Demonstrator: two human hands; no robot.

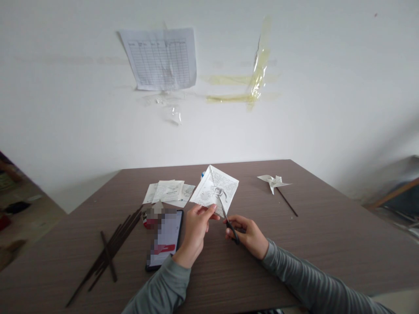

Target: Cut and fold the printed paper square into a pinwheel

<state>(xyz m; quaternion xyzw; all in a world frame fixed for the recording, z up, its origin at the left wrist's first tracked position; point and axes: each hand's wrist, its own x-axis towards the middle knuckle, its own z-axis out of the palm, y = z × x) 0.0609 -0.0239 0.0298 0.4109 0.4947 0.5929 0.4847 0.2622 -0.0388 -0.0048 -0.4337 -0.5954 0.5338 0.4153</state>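
My left hand [197, 226] pinches the lower edge of a square sheet of printed paper [212, 181], which bears text, a dark drawing and a crease from its top corner. In my right hand [248, 233] is a pair of scissors [231, 227] with black handles. The blades reach over the paper's lower corner, pointing towards its middle. Whether they have cut into it I cannot tell. Behind the paper's left edge a small blue and white thing [203, 175] peeks out, mostly hidden.
Left of the paper lies a stack of paper squares [168, 191]. A phone [168, 240] rests beside my left forearm, with several dark sticks [111, 248] further left. A paper pinwheel [274, 182] on a stick lies at the right. The table [327, 244] meets a white wall.
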